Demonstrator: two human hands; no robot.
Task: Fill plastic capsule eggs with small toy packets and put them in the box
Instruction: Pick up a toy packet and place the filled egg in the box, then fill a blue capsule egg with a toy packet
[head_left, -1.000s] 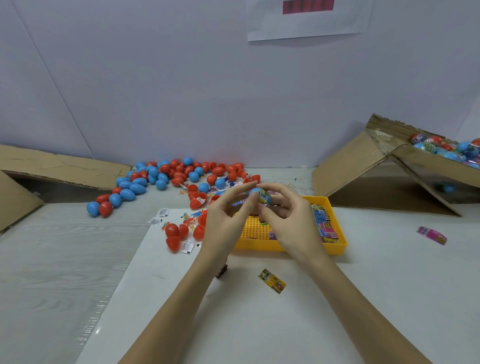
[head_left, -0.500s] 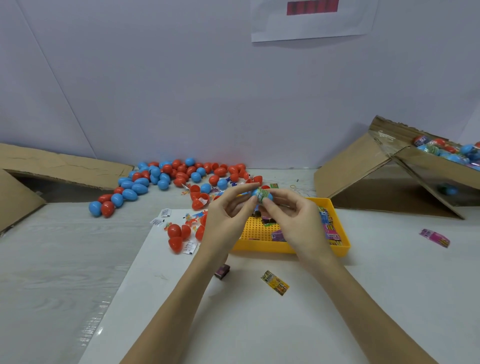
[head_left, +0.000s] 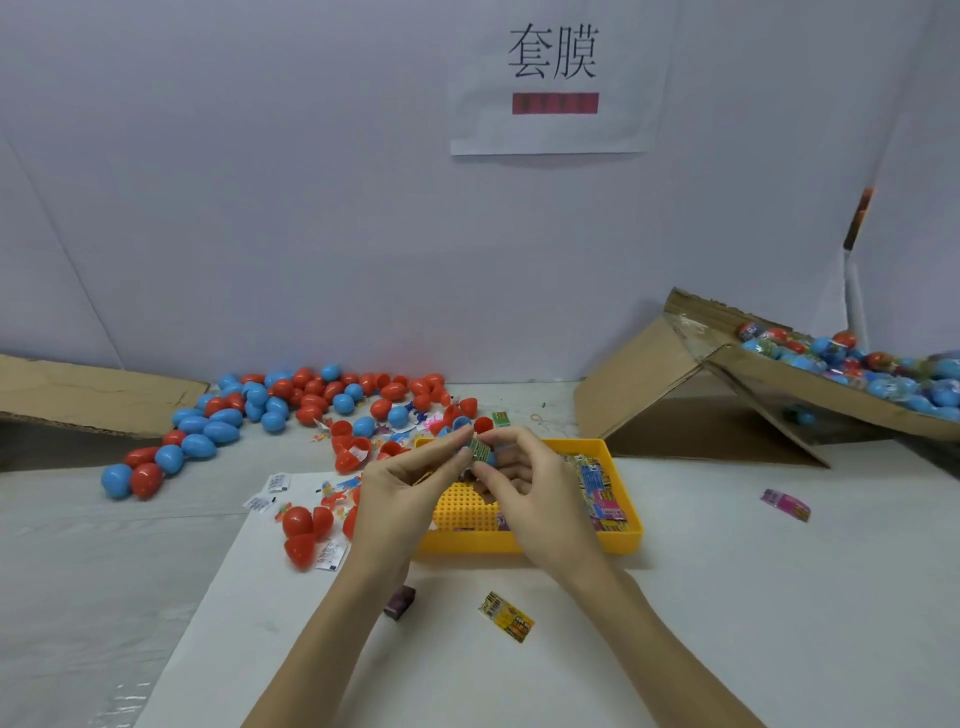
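Observation:
Both hands meet above the yellow tray, which holds several colourful toy packets. My left hand and my right hand pinch one blue capsule egg wrapped in a green printed band. Behind and to the left lies a heap of red and blue capsule eggs. A tilted cardboard box at the right holds several wrapped eggs.
A loose yellow packet and a small dark block lie on the white sheet in front of the tray. A pink packet lies at the right. Flattened cardboard sits at the far left. Red eggs lie beside the tray.
The hands stay together on the egg, the fingers shifting slightly around its band. The camera has tilted upward, showing more of the wall sign.

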